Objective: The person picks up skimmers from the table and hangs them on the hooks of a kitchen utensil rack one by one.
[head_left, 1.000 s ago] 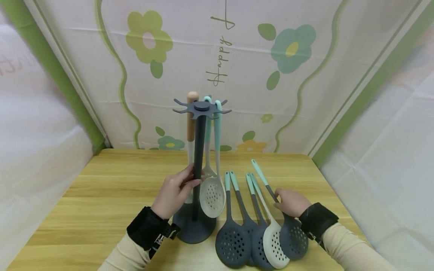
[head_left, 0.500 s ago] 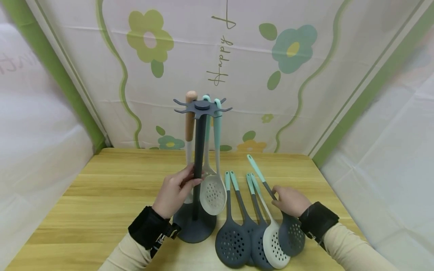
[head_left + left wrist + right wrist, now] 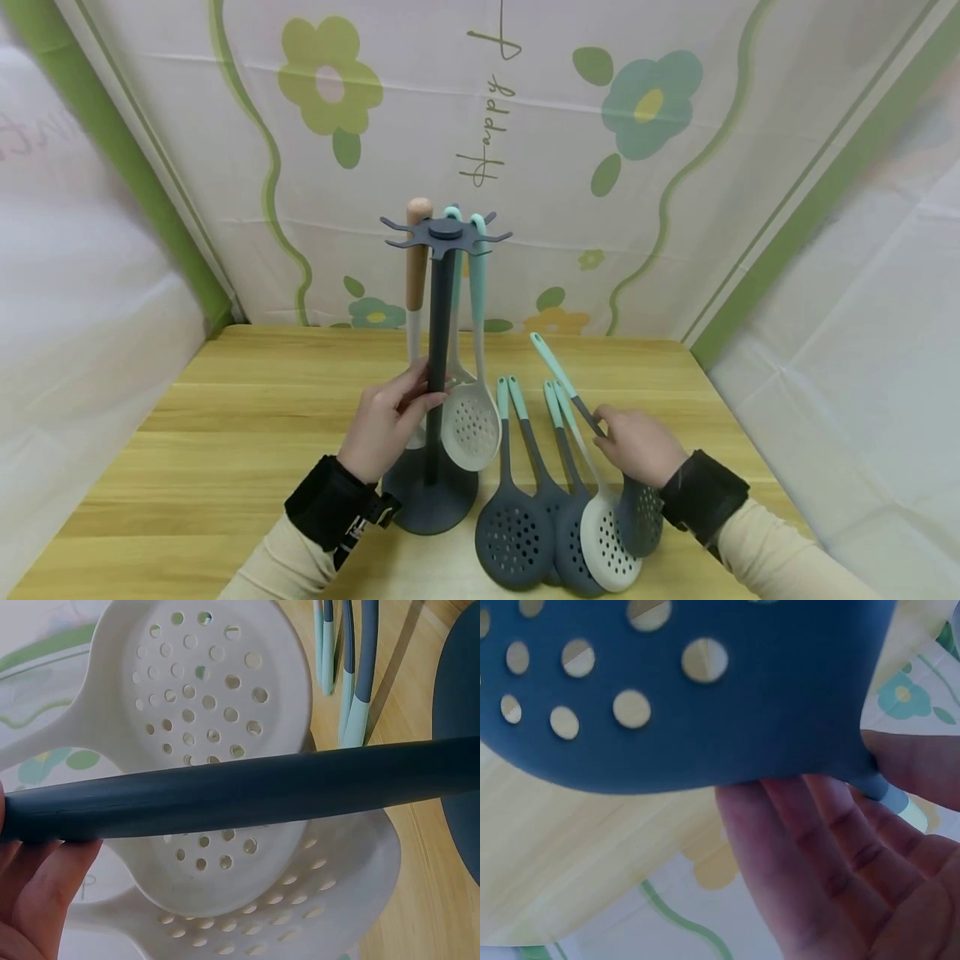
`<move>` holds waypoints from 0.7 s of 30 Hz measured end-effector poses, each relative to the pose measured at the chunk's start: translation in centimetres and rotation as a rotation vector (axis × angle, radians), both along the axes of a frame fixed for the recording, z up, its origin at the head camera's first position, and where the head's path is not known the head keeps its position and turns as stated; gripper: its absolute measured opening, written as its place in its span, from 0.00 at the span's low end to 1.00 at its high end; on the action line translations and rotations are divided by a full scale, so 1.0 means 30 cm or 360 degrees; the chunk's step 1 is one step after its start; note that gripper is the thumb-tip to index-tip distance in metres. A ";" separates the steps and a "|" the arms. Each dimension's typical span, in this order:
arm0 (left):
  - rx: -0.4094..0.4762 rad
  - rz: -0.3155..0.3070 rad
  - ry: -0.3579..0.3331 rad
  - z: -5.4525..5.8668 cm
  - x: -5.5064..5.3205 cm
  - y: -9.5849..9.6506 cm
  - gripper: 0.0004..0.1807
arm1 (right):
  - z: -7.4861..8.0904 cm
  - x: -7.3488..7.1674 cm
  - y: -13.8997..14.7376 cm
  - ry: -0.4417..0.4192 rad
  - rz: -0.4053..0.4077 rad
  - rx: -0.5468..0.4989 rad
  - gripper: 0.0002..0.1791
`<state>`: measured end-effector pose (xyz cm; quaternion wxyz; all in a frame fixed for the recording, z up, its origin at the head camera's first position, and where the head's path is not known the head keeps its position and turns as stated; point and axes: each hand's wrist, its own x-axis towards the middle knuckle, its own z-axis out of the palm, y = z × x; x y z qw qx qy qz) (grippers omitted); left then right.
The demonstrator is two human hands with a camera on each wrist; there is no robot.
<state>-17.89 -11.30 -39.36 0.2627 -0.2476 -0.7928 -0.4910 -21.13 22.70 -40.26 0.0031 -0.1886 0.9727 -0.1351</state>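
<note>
My left hand (image 3: 378,429) grips the dark upright pole of a utensil stand (image 3: 441,317), fingers and thumb around it. From the stand's hooked top hang two pale skimmers with mint handles, the nearer skimmer (image 3: 472,425) facing me, and a utensil with a wooden handle (image 3: 416,275). The left wrist view shows both pale perforated heads behind the pole (image 3: 262,791). My right hand (image 3: 641,446) pinches a dark grey skimmer (image 3: 780,690) by the neck, its mint handle end (image 3: 551,362) slanting up toward the stand. That hand partly hides the skimmer's perforated head in the head view.
Just right of the stand's round base, several more skimmers lie in an overlapping row on the wooden table (image 3: 247,467): a dark skimmer (image 3: 513,537) at the left, a pale skimmer (image 3: 609,542) at the right. A flower-printed cloth (image 3: 525,150) hangs behind the table.
My right hand has lifted the dark skimmer slightly and moved it left, tilting its head. My left hand keeps its grip on the pole, while the hanging utensils have shifted slightly left with the hooked top.
</note>
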 end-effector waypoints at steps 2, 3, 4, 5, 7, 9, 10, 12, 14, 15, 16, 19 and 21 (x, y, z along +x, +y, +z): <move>-0.0002 0.0005 0.0001 0.000 0.000 0.000 0.27 | 0.004 0.007 -0.007 0.0041 0.0012 0.0006 0.14; -0.0002 0.0006 0.0002 0.000 0.000 0.000 0.27 | 0.006 0.010 -0.011 0.0057 0.0014 0.0008 0.14; -0.0003 0.0009 0.0003 0.000 0.000 0.000 0.27 | 0.008 0.012 -0.014 0.0071 0.0015 0.0011 0.14; -0.0004 0.0011 0.0004 0.000 0.000 0.000 0.27 | 0.009 0.014 -0.018 0.0084 0.0016 0.0014 0.14; -0.0006 0.0009 0.0007 -0.001 -0.001 0.000 0.27 | 0.012 0.017 -0.023 0.0109 0.0024 0.0015 0.14; -0.0009 0.0009 0.0011 -0.002 -0.001 0.000 0.27 | 0.015 0.020 -0.027 0.0125 0.0028 0.0016 0.14; -0.0010 0.0009 0.0014 -0.003 -0.001 -0.001 0.27 | 0.017 0.022 -0.028 0.0132 0.0037 0.0018 0.14; -0.0010 0.0008 0.0017 -0.004 -0.001 -0.001 0.27 | 0.021 0.026 -0.032 0.0142 0.0046 0.0021 0.13; -0.0005 0.0005 0.0018 -0.005 -0.001 -0.002 0.27 | 0.024 0.029 -0.035 0.0150 0.0054 0.0022 0.13; -0.0003 0.0003 0.0021 -0.005 -0.001 -0.002 0.27 | 0.026 0.030 -0.036 0.0151 0.0056 0.0022 0.13; -0.0001 0.0001 0.0021 -0.005 -0.001 -0.001 0.27 | 0.027 0.031 -0.037 0.0153 0.0060 0.0023 0.13; 0.0005 -0.0008 0.0026 -0.003 -0.001 0.000 0.26 | 0.031 0.033 -0.040 0.0155 0.0064 0.0016 0.13; 0.0003 -0.0006 0.0035 -0.002 -0.001 0.001 0.26 | 0.034 0.036 -0.041 0.0152 0.0070 0.0011 0.13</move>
